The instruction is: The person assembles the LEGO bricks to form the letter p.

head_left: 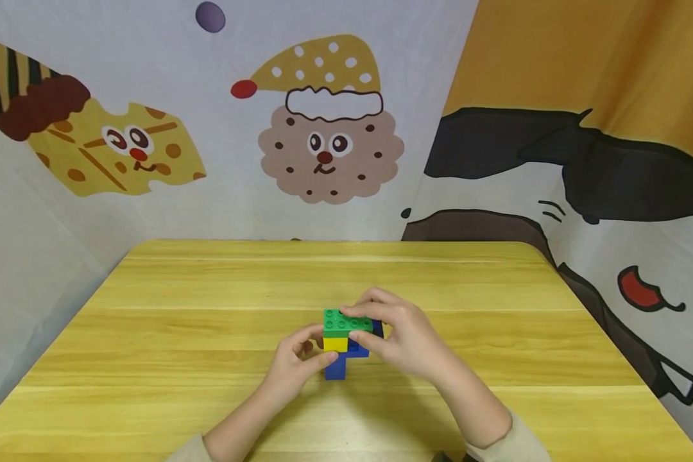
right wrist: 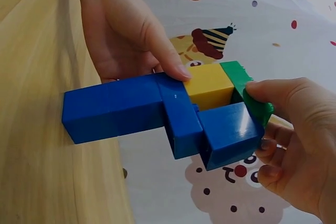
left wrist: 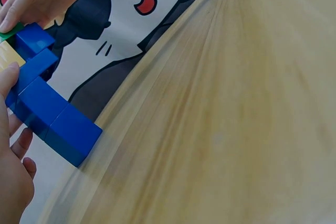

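A small tower of toy building bricks stands at the middle of the table in the head view. Its lower part is a blue column [head_left: 335, 368], topped by a flat blue brick [right wrist: 182, 121]. Above that sit a yellow brick [head_left: 335, 345] and, beside it, another blue brick [right wrist: 231, 129]. A studded green brick [head_left: 337, 333] lies across the top. My left hand [head_left: 291, 367] grips the tower around the yellow brick, its thumb at the yellow brick's lower edge. With thumb and fingers, my right hand [head_left: 412, 337] pinches the green brick at its right part.
The wooden table [head_left: 179, 308] stretches out around both hands. Behind it hangs a white cloth [head_left: 225, 212] printed with cartoon biscuits and a cartoon animal. A dark object [head_left: 443, 457] shows at the bottom edge by the right sleeve.
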Tool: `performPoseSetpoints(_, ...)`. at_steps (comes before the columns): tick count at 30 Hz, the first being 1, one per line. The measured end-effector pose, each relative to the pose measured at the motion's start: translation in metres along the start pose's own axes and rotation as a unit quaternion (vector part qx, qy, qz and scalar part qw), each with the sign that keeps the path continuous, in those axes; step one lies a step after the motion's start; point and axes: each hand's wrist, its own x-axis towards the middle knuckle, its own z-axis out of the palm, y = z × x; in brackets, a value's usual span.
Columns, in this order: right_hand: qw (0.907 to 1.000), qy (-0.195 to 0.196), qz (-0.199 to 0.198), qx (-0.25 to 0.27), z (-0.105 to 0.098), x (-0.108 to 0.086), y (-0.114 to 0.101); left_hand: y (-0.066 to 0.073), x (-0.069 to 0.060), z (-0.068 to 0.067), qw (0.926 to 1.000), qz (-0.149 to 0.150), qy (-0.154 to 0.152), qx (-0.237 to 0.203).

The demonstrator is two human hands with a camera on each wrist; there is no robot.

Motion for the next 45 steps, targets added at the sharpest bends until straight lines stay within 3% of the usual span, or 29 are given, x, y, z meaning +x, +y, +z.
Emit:
performPoseSetpoints(10,0.9994,-0.025,0.022,0.004,-0.003,0.003,-0.001,-0.002,0.000,-0.001,0.9999,0.012,-0.004,0.001)
performPoseSetpoints(17,0.9997,0.000,0.003,-0.024,-0.002,-0.003,0.004,-0.001,0.001,0.000,0.9999,0.015,-0.006,0.001)
performPoseSetpoints(25,0.9996,0.024,-0.014,0.004,-0.002,-0.011,0.012,-0.002,0.001,0.001,0.9997,0.023,-0.005,-0.002)
performPoseSetpoints(30,0.9981,0.036,-0.045,0.022,-0.002,-0.018,0.021,-0.002,0.001,0.001,1.0000,0.007,-0.001,0.000)
performPoseSetpoints(40,0.9957,0.047,-0.065,0.046,-0.004,-0.030,0.036,-0.001,-0.001,0.002,0.9998,-0.016,0.007,0.003)
performPoseSetpoints(45,0.9957,0.045,-0.064,0.051,-0.002,-0.033,0.040,-0.003,-0.003,0.000,0.9998,-0.015,-0.005,0.014)
